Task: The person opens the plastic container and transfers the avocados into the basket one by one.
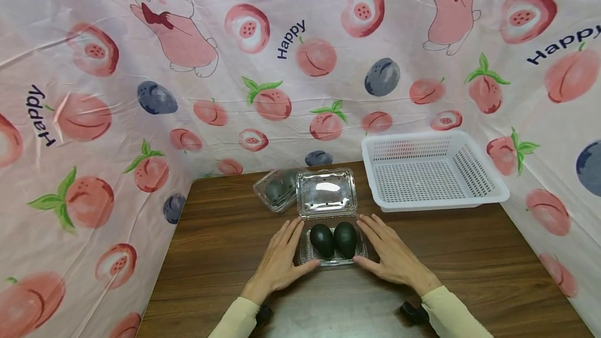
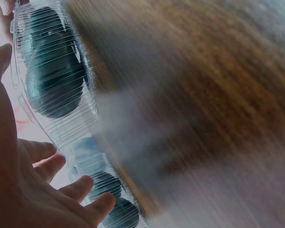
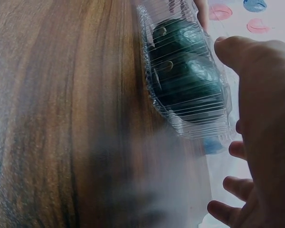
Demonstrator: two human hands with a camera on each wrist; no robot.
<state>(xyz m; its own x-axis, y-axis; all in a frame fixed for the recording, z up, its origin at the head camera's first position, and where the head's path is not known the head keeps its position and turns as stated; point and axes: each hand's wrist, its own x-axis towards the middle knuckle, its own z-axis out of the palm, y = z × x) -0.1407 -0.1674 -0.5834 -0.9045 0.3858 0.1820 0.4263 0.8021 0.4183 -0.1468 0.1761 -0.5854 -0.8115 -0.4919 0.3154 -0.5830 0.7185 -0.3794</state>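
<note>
Two dark green avocados [image 1: 321,240] lie side by side in the tray of a clear plastic clamshell box [image 1: 335,263]. Its lid [image 1: 326,192] is raised and tipped back, away from me. At the tray's left side is my left hand [image 1: 279,257], fingers extended along the edge and thumb at the front rim. My right hand [image 1: 392,254] mirrors it on the right side. Through the ribbed wall, the avocados show dark in the left wrist view [image 2: 54,80] and the right wrist view [image 3: 187,85]. In both wrist views the fingers are spread and fairly straight.
Behind and left of the open box is a second clear box [image 1: 277,186], with dark avocados inside. A white perforated basket [image 1: 432,171] stands at the back right of the brown wooden table [image 1: 211,254]. Fruit-print cloth [image 1: 300,77] hangs around the back and sides.
</note>
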